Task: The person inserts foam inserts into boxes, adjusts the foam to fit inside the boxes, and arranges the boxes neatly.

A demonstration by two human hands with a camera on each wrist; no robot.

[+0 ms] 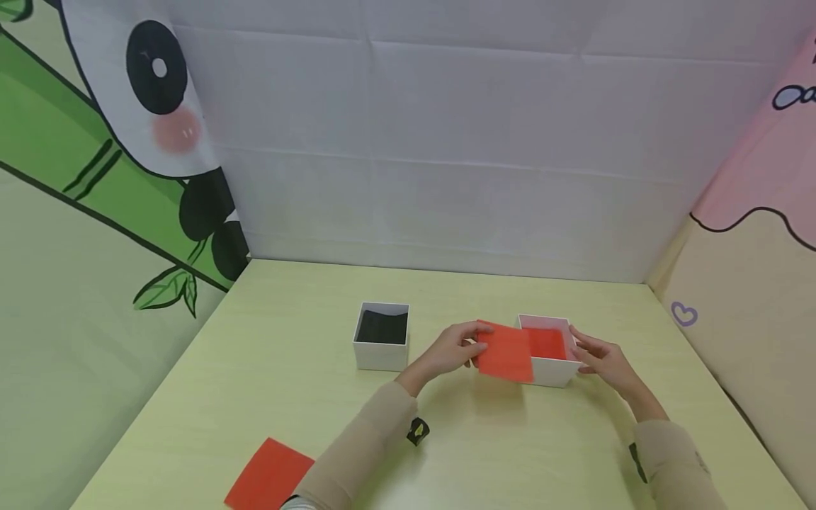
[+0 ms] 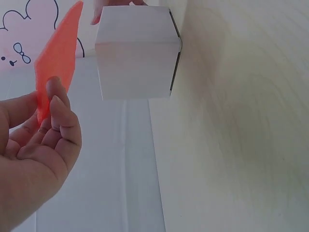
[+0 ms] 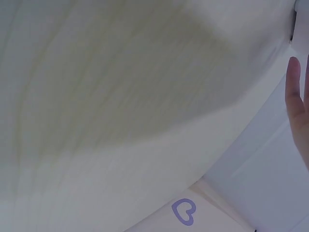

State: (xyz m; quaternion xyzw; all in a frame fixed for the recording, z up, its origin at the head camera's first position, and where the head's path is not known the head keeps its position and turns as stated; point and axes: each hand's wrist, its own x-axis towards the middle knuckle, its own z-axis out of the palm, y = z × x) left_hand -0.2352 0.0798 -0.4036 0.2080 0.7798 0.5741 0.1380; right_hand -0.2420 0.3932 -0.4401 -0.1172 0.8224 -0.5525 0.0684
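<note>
My left hand (image 1: pixel 454 348) pinches a thin orange-red square sheet (image 1: pixel 506 352) by its left edge, thumb on one face. In the head view the sheet overlaps the left part of a white open-topped box (image 1: pixel 554 372). Inside that box lies more orange-red material (image 1: pixel 547 343). My right hand (image 1: pixel 605 361) is at the box's right wall, fingertips right at the rim and side. In the left wrist view, the sheet (image 2: pixel 59 55) stands on edge beside the white box (image 2: pixel 137 63). The right wrist view catches extended fingers (image 3: pixel 293 87) at its right border.
A second white box (image 1: pixel 382 356) with black material (image 1: pixel 382 328) inside stands to the left. Another orange-red sheet (image 1: pixel 270 474) lies at the front left, partly behind my left sleeve (image 1: pixel 363 446). A pale wood-look table (image 1: pixel 306 319) meets a white cloth backdrop (image 1: pixel 446 212).
</note>
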